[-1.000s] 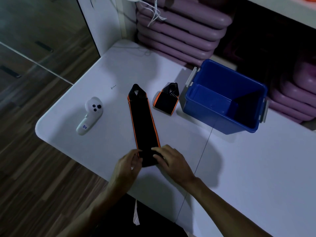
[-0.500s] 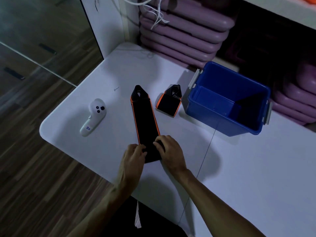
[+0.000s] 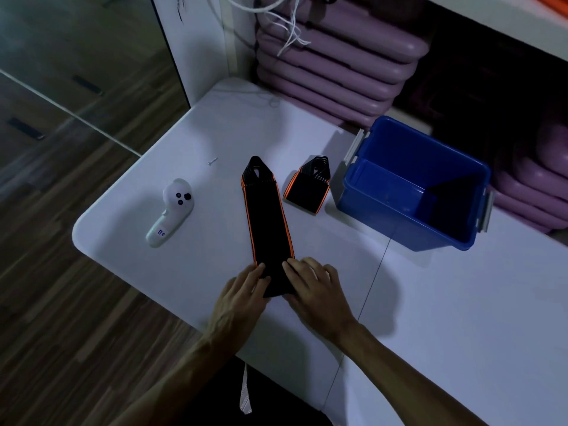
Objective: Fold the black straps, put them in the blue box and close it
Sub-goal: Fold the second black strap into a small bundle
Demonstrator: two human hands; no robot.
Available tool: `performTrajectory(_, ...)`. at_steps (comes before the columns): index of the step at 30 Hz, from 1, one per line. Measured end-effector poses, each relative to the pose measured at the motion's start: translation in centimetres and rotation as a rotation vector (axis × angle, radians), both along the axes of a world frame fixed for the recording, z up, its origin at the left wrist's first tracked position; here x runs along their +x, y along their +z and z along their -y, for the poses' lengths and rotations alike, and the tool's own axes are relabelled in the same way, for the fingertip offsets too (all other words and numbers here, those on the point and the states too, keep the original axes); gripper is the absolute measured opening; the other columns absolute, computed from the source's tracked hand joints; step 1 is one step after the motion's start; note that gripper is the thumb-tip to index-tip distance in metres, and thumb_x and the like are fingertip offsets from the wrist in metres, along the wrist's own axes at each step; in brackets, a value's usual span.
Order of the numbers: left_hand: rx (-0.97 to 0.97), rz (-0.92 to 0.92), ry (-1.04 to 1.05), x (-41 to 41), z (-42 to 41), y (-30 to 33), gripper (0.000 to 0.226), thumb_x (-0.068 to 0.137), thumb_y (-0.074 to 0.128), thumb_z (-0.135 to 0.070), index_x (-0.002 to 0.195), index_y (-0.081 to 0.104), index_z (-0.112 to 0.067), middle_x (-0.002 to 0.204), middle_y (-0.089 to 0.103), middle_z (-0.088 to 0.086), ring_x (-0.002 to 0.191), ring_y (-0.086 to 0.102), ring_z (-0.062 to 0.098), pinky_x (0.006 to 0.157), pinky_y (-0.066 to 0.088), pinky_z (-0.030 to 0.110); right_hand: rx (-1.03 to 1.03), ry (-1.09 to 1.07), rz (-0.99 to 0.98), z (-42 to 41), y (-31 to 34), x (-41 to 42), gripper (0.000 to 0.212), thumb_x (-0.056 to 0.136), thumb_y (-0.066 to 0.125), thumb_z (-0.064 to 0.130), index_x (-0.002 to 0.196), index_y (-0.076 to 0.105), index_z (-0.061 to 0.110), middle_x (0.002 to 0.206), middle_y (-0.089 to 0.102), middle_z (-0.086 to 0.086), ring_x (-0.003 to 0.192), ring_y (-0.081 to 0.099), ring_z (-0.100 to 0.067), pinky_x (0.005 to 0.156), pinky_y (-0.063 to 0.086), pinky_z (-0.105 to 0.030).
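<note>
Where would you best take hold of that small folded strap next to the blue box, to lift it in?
Probably across its wide folded end, the part nearest the person. The small folded strap lies flat on the table, its looped end tapering away. The right hand could come from above, pinching both orange edges so the layers stay together. The blue box stands open just beside it.

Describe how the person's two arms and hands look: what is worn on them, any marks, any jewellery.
Both arms are bare from the bottom edge of the picture to the fingers: no sleeves, no gloves. The left hand and right hand show no rings, and neither wrist carries a watch or band. No marks or tattoos can be made out in the dim light. Both forearms look slim.
</note>
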State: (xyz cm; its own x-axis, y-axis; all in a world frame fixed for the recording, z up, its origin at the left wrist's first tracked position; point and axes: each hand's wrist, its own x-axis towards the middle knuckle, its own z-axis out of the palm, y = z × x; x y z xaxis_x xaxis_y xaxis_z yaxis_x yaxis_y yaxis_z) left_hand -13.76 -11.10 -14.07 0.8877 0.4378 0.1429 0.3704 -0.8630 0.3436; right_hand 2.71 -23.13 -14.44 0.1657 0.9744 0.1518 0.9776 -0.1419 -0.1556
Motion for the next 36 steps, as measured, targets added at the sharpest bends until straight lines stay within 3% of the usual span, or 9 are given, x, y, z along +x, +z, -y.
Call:
performTrajectory(5,-0.095,0.151,0.066,0.9,-0.7,0.8,0.030,0.079,0.063,-0.018,0.104,0.065,-0.002,0.109,0.070,0.016,0.100,0.068,0.030,0.078,0.058,0.040,0.106,0.033,-0.061,-0.4,-0.3,0.4,0.043,0.100,0.049,0.038,0.133,0.057,0.010,0.131,0.063,-0.008,0.118,0.054,-0.024,0.093,0.041,-0.037)
performTrajectory(8,-0.154,0.132,0.072,0.9,-1.5,1.4,0.029,0.086,0.051,-0.024,0.105,0.061,-0.004,0.093,0.072,0.011,0.082,0.069,0.029,0.072,0.057,0.038,0.123,-0.003,-0.189,-1.2,0.5,0.3,0.042,0.102,0.042,0.040,0.131,0.054,0.012,0.113,0.066,-0.004,0.106,0.053,-0.021,0.089,0.039,-0.032)
performTrajectory(12,-0.292,0.011,0.222,1.6,-2.0,1.7,0.047,0.093,0.033,-0.039,0.111,0.060,-0.006,0.097,0.071,0.010,0.084,0.064,0.028,0.074,0.053,0.038,0.058,-0.169,-0.251,-3.1,1.1,-0.6,0.047,0.105,0.027,0.044,0.129,0.058,0.016,0.091,0.066,0.001,0.091,0.050,-0.018,0.076,0.033,-0.029)
performTrajectory(16,-0.235,0.030,0.325,2.0,-1.8,1.7,0.034,0.094,0.041,-0.033,0.111,0.056,-0.008,0.098,0.064,0.011,0.084,0.057,0.027,0.071,0.052,0.038,0.017,-0.364,-0.318,-3.8,1.1,-2.0,0.031,0.102,0.040,0.040,0.123,0.057,0.024,0.100,0.063,0.003,0.095,0.052,-0.021,0.075,0.041,-0.033)
performTrajectory(20,-0.118,0.067,0.317,1.9,-1.4,1.9,0.014,0.088,0.056,-0.013,0.102,0.058,-0.008,0.106,0.055,0.014,0.084,0.054,0.030,0.063,0.050,0.041,0.071,-0.357,-0.246,-3.9,1.5,-1.8,0.021,0.099,0.052,0.035,0.110,0.062,0.021,0.113,0.056,-0.004,0.100,0.051,-0.025,0.074,0.045,-0.036)
performTrajectory(23,0.009,0.095,0.199,1.4,-1.1,1.4,0.019,0.086,0.060,-0.014,0.102,0.064,-0.005,0.112,0.059,0.017,0.091,0.057,0.034,0.069,0.051,0.044,0.105,-0.262,-0.104,-2.9,1.2,-1.2,0.036,0.100,0.048,0.039,0.119,0.066,0.015,0.129,0.057,-0.014,0.112,0.050,-0.030,0.080,0.046,-0.041)
performTrajectory(28,0.093,-0.035,0.036,-0.5,-0.6,0.1,0.054,0.086,0.059,-0.043,0.123,0.059,-0.003,0.131,0.056,0.019,0.117,0.051,0.032,0.090,0.049,0.043,-0.090,-0.090,0.036,-0.3,0.1,-1.4,0.064,0.100,0.037,0.053,0.147,0.042,0.010,0.159,0.030,-0.013,0.143,0.031,-0.033,0.105,0.034,-0.052)
performTrajectory(32,0.108,0.001,0.038,-0.4,-0.8,0.1,0.043,0.084,0.058,-0.028,0.118,0.064,-0.002,0.127,0.061,0.017,0.113,0.058,0.033,0.085,0.050,0.045,-0.044,-0.016,0.139,-0.5,-0.1,-0.5,0.053,0.098,0.054,0.036,0.144,0.046,0.009,0.154,0.040,-0.010,0.140,0.033,-0.032,0.102,0.039,-0.054)
performTrajectory(36,0.093,0.090,0.032,0.0,-1.5,0.3,0.036,0.079,0.068,-0.018,0.112,0.067,-0.003,0.118,0.067,0.013,0.103,0.064,0.029,0.086,0.046,0.039,0.052,0.008,0.144,-0.7,0.1,-0.2,0.044,0.100,0.051,0.035,0.136,0.055,0.011,0.142,0.056,-0.007,0.133,0.044,-0.029,0.098,0.040,-0.049)
